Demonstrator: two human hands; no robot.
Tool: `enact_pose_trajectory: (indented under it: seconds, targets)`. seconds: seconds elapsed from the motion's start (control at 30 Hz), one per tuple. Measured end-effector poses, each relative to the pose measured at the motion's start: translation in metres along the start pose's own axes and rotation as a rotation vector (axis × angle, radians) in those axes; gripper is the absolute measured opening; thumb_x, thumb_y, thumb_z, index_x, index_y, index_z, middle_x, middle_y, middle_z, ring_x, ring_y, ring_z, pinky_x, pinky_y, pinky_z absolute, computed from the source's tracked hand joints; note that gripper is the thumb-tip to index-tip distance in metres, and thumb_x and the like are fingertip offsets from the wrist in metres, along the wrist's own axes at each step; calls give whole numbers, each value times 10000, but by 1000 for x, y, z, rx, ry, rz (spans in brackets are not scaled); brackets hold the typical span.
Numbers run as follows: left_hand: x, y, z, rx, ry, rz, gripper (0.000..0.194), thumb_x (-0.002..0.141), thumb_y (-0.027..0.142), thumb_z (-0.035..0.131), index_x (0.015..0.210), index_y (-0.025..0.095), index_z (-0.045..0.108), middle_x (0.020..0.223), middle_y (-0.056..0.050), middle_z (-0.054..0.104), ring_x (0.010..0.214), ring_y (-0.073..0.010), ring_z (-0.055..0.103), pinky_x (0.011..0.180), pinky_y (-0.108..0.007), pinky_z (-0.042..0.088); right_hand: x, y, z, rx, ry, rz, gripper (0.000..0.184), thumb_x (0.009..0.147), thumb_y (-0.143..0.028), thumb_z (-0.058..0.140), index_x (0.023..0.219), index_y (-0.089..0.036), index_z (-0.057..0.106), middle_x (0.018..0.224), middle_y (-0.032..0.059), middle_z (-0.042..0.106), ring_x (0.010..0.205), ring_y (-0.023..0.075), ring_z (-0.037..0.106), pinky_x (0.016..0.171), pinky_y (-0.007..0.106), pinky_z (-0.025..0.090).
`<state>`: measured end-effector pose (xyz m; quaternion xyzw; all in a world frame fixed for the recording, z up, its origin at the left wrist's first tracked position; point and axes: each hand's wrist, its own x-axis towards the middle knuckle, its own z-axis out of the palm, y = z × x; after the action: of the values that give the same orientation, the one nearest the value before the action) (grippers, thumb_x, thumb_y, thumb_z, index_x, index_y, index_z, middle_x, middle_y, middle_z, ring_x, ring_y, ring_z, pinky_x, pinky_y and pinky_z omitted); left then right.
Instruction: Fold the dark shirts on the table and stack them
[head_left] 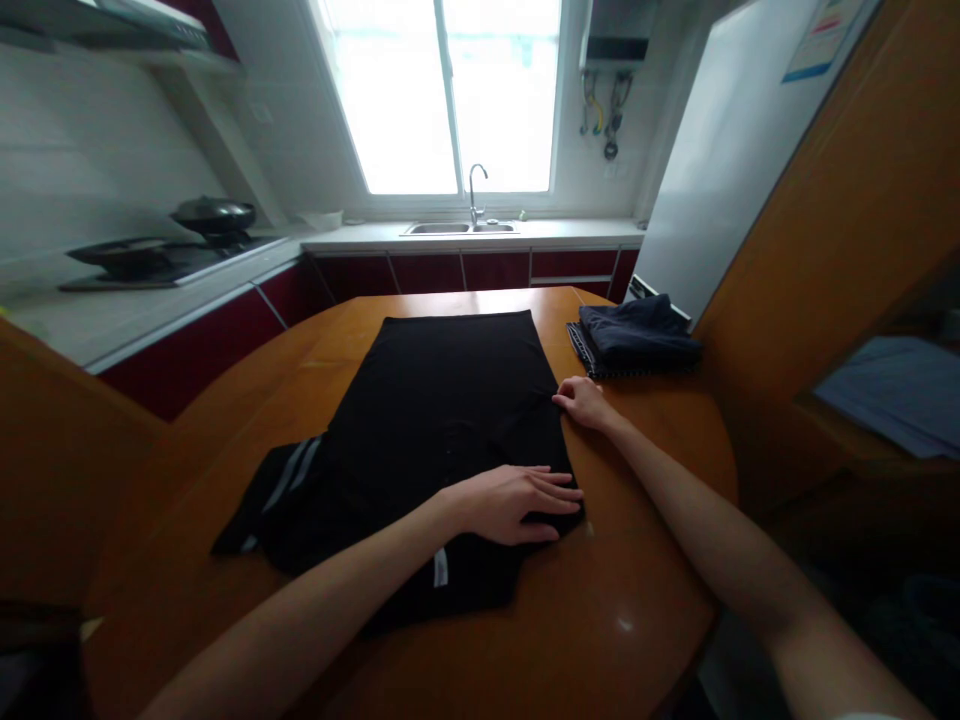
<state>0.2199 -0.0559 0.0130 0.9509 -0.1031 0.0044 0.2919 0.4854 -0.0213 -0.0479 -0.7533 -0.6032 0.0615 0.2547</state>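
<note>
A black T-shirt point(442, 400) lies spread on the wooden table, its hem toward the window and its collar end toward me. One sleeve with two grey stripes point(291, 475) sticks out at the left, and a white label point(440, 568) shows near the collar. My left hand point(525, 503) rests flat on the shirt near its right corner, fingers spread. Further along the right edge, my right hand point(583, 402) pinches the shirt's side between thumb and fingers, drawing small creases in the cloth. My left forearm covers part of the shirt.
Folded dark clothes point(637, 335) are stacked at the table's far right. The round wooden table point(622, 600) fills the foreground. Behind it are a counter with a sink point(442, 229), a stove with pans point(214, 215) at left, and a white refrigerator point(720, 160) at right.
</note>
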Motion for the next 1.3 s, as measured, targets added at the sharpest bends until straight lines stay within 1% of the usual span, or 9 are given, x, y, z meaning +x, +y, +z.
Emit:
enact_pose_trajectory:
  seconds: [0.4, 0.5, 0.6, 0.73, 0.83, 1.0, 1.13, 1.23, 1.3]
  targets:
    - [1, 3, 0, -48, -24, -12, 423, 985, 304, 559, 1407, 303, 578, 1513, 18, 478, 1452, -196, 367, 1231, -370, 279, 0, -2, -1, -22, 84, 93, 178, 893, -297, 616, 813, -195, 738, 901, 92, 749, 864, 227, 661, 778, 321, 435]
    - [1, 3, 1, -74, -18, -21, 408, 985, 304, 558, 1392, 294, 595, 1502, 20, 490, 1451, -195, 369, 1232, -373, 281, -2, -5, -9, 9, 129, 73, 256, 936, -274, 517, 915, -172, 751, 957, 116, 745, 893, 228, 665, 810, 319, 461]
    - [1, 2, 1, -103, 6, -7, 406, 980, 299, 567, 1384, 293, 603, 1497, 15, 497, 1446, -199, 381, 1229, -376, 288, -9, -18, -14, 65, 158, -19, 369, 987, -265, 391, 1109, -168, 725, 1134, 122, 722, 1060, 223, 646, 932, 324, 458]
    - [0, 0, 1, -139, 12, -3, 394, 974, 291, 577, 1366, 289, 620, 1487, 11, 511, 1429, -204, 412, 1233, -378, 281, -26, -42, -5, 130, -18, -372, 479, 1011, -290, 340, 1446, -194, 516, 1501, 82, 512, 1412, 200, 414, 1165, 384, 293]
    - [0, -2, 1, -166, 26, 7, 391, 971, 284, 583, 1358, 264, 629, 1481, -8, 519, 1424, -204, 423, 1240, -370, 259, -35, -49, 6, 13, -244, -468, 571, 1020, -377, 352, 1562, -198, 328, 1631, 72, 296, 1523, 219, 183, 1227, 477, 121]
    - [1, -5, 1, -208, 18, 10, 391, 958, 262, 610, 1348, 265, 637, 1479, -20, 519, 1425, -219, 419, 1237, -395, 256, -29, -43, 11, -113, -297, -377, 641, 1022, -494, 336, 1590, -211, 244, 1654, 66, 200, 1538, 242, 100, 1222, 546, 13]
    - [0, -7, 3, -231, 60, 56, 376, 950, 260, 629, 1324, 235, 656, 1447, -66, 557, 1406, -246, 446, 1221, -415, 281, -18, -35, 13, -127, -267, -278, 613, 1029, -458, 321, 1588, -219, 244, 1664, 51, 148, 1540, 247, 83, 1207, 598, 20]
    - [0, -11, 6, -235, 151, 68, 323, 972, 245, 587, 1280, 210, 682, 1350, -86, 646, 1341, -223, 532, 1171, -371, 371, -11, -24, 12, -62, -164, -196, 569, 1025, -383, 343, 1561, -191, 322, 1647, 84, 224, 1527, 263, 163, 1198, 618, 77]
    - [0, -16, 9, -153, 294, 12, 280, 987, 230, 546, 1208, 202, 714, 1245, -82, 710, 1267, -204, 601, 1136, -356, 416, -7, -13, 7, 16, -45, -127, 504, 1006, -314, 380, 1480, -171, 471, 1587, 113, 378, 1481, 262, 303, 1198, 550, 184]
